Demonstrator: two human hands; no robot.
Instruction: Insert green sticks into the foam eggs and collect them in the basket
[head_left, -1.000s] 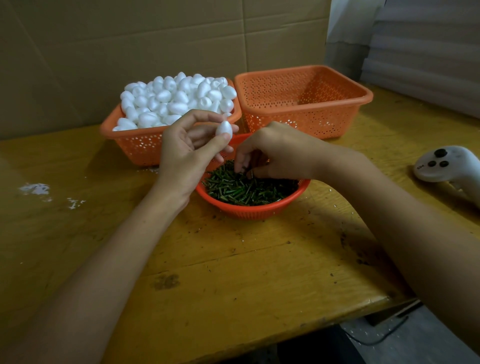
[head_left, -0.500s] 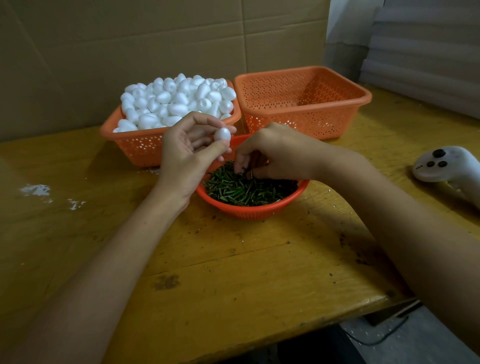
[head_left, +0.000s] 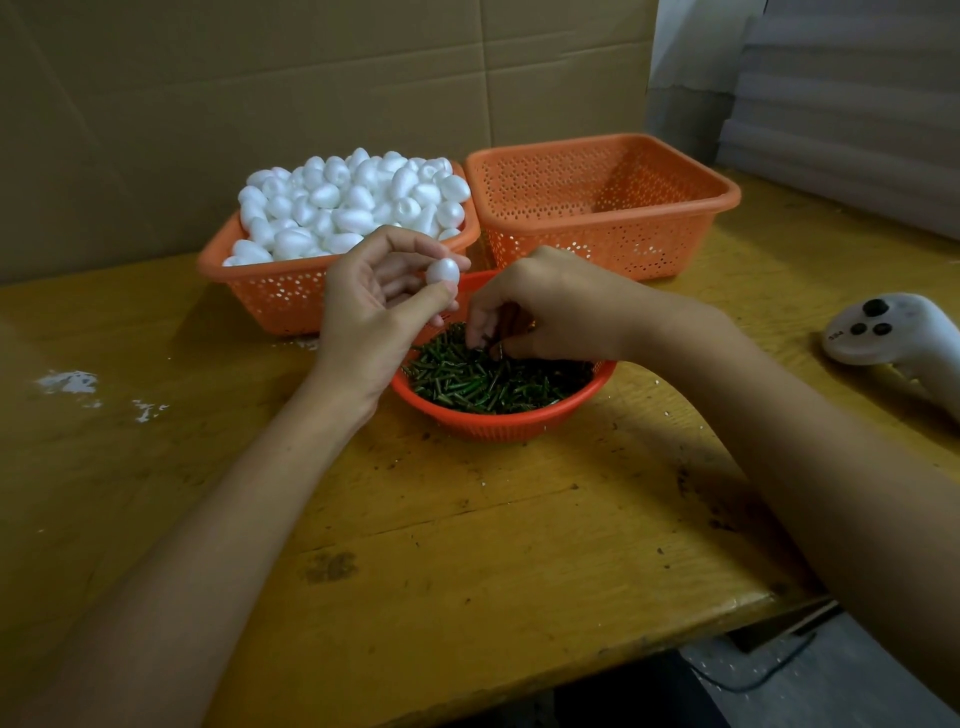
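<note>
My left hand (head_left: 371, 306) pinches one white foam egg (head_left: 443, 272) between thumb and fingertips, just above the left rim of a round orange bowl (head_left: 498, 418). The bowl holds a heap of short green sticks (head_left: 488, 379). My right hand (head_left: 545, 306) reaches into the bowl with curled fingers and pinches at a green stick on top of the heap. Behind, an orange basket (head_left: 270, 296) is piled with white foam eggs (head_left: 353, 202). To its right stands a second orange basket (head_left: 670, 228), with nothing visible inside.
Everything sits on a worn yellow wooden table (head_left: 441, 545), whose front edge runs along the lower right. A white handheld controller (head_left: 893, 332) lies at the right. White foam crumbs (head_left: 70, 382) dot the left side. A cardboard wall (head_left: 260, 93) stands behind the baskets.
My left hand has lowered the foam egg slightly toward the bowl. My right hand stays in the green sticks, fingers working at the pile.
</note>
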